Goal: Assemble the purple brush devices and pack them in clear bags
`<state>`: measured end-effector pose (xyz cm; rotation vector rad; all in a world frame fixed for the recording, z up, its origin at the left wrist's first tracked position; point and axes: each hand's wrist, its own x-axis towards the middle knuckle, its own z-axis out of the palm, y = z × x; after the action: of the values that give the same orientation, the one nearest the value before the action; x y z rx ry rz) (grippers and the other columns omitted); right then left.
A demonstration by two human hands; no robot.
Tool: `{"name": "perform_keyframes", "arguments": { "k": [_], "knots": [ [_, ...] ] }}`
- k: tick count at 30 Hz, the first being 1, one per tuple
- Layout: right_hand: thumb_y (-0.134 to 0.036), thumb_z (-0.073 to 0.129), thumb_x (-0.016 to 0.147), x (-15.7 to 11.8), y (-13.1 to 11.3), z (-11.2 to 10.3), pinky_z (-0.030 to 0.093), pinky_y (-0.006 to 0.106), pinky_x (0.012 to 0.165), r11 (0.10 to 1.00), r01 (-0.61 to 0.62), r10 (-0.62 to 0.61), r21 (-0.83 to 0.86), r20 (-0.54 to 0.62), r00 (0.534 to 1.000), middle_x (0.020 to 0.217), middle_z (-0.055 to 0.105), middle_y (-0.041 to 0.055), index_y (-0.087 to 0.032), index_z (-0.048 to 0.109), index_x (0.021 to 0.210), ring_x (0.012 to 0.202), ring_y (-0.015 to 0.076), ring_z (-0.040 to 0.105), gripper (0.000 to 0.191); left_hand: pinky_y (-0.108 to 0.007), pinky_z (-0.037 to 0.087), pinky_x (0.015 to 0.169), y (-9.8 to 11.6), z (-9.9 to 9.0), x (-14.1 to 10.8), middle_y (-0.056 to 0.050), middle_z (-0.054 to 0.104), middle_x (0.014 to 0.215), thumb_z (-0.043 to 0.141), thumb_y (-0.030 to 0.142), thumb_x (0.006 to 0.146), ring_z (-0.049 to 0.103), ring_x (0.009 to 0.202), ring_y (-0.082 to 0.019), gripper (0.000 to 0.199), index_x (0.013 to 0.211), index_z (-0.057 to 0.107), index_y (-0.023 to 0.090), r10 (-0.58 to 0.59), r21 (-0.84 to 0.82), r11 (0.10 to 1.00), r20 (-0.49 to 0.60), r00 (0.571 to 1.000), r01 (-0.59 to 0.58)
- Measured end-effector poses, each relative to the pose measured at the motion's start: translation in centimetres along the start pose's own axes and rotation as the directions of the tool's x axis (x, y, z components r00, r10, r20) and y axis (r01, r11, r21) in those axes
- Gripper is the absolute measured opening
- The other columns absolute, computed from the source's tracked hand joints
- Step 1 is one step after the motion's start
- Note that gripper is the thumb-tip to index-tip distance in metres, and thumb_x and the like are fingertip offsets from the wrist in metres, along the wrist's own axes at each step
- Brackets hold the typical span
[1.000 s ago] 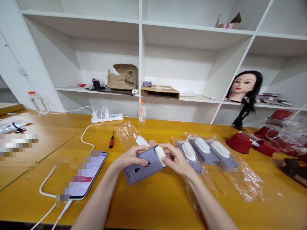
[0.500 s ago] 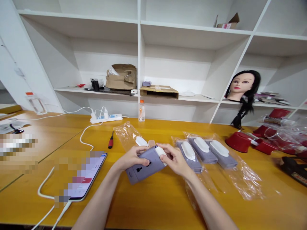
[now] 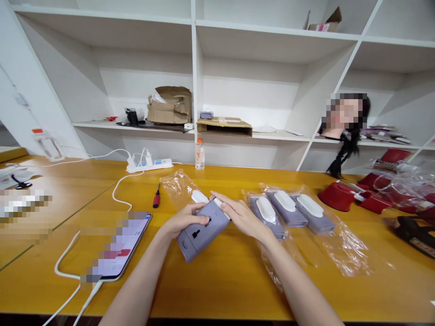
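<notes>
Both my hands hold a lilac-grey plastic travel socket (image 3: pixel 200 233) tilted above the yellow table (image 3: pixel 210 290), its black socket slots facing up. My left hand (image 3: pixel 185 221) wraps its near side. My right hand (image 3: pixel 239 216) lies with straightened fingers across its far end, over a white cap (image 3: pixel 221 207) that is mostly hidden. Another white cap (image 3: pixel 199 196) lies on a clear plastic bag (image 3: pixel 175 188) just beyond my left hand. To my right, several bagged grey sockets with white caps (image 3: pixel 285 208) lie close together.
On the left are a phone (image 3: pixel 117 246) with a white cable and a small red-handled screwdriver (image 3: pixel 156 195). A white power strip (image 3: pixel 149 165) and a plastic bottle (image 3: pixel 200 155) stand at the far edge. Red objects (image 3: pixel 336 197) lie on the right, below white shelves (image 3: pixel 251 131).
My right fingers have straightened and slid away from the near side of the white cap, now covering more of it. The socket has turned slightly, and the whole view has shifted a little.
</notes>
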<state>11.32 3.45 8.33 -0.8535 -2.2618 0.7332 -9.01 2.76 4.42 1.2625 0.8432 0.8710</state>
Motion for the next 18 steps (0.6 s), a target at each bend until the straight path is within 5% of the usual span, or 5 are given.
{"name": "perform_keyframes", "arguments": {
  "k": [4, 6, 9, 13, 18],
  "knots": [
    [-0.037, 0.015, 0.092, 2.8, 1.5, 0.1, 0.042, 0.033, 0.086, 0.976, -0.157, 0.135, -0.149, -0.146, 0.98, 0.114, 0.059, 0.0035, -0.027, 0.037, 0.131, 0.095, 0.0158, 0.058, 0.045, -0.021, 0.045, 0.055, 0.3, -1.5, -0.1, -0.003, 0.067, 0.074, 0.072, 0.021, 0.059, 0.059, 0.058, -0.012, 0.035, 0.093, 0.064, 0.015, -0.002, -0.183, 0.982, -0.214, 0.977, -0.038],
    [-0.032, 0.011, 0.092, 4.4, 2.8, 1.0, 0.044, 0.031, 0.08, 0.874, -0.351, 0.258, -0.336, -0.292, 0.921, 0.11, 0.06, 0.0058, -0.023, 0.04, 0.128, 0.089, 0.0152, 0.059, 0.047, -0.023, 0.047, 0.051, 0.6, -2.4, 0.0, -0.002, 0.066, 0.066, 0.07, 0.022, 0.062, 0.059, 0.053, -0.013, 0.027, 0.087, 0.063, 0.015, -0.038, -0.311, 0.945, -0.396, 0.918, -0.095],
    [-0.033, 0.032, 0.088, 6.4, 4.1, 3.4, 0.04, 0.038, 0.083, 0.811, -0.401, 0.287, -0.426, -0.308, 0.907, 0.109, 0.059, 0.0143, -0.014, 0.05, 0.118, 0.099, 0.0241, 0.053, 0.04, -0.027, 0.049, 0.051, 0.8, -3.3, 0.3, -0.003, 0.065, 0.06, 0.064, 0.025, 0.069, 0.06, 0.05, -0.016, 0.017, 0.081, 0.061, 0.014, -0.141, -0.494, 0.846, -0.569, 0.81, -0.2],
    [-0.032, 0.05, 0.078, 8.2, 4.6, 7.0, 0.028, 0.048, 0.092, 0.782, -0.343, 0.271, -0.52, -0.211, 0.939, 0.11, 0.058, 0.0159, -0.015, 0.056, 0.105, 0.113, 0.0312, 0.042, 0.032, -0.029, 0.052, 0.056, 0.9, -3.5, 0.8, -0.003, 0.066, 0.061, 0.058, 0.023, 0.074, 0.062, 0.052, -0.016, 0.012, 0.081, 0.06, 0.014, -0.169, -0.586, 0.743, -0.631, 0.757, -0.323],
    [-0.025, 0.041, 0.085, 9.8, 4.7, 9.5, 0.009, 0.055, 0.099, 0.767, -0.309, 0.276, -0.563, -0.145, 0.95, 0.096, 0.064, 0.0173, -0.011, 0.055, 0.105, 0.113, 0.0293, 0.044, 0.028, -0.029, 0.052, 0.061, 0.9, -2.8, 1.0, -0.003, 0.065, 0.06, 0.054, 0.024, 0.076, 0.062, 0.052, -0.015, 0.012, 0.077, 0.059, 0.013, -0.148, -0.625, 0.683, -0.626, 0.766, -0.379]
  ]
}}
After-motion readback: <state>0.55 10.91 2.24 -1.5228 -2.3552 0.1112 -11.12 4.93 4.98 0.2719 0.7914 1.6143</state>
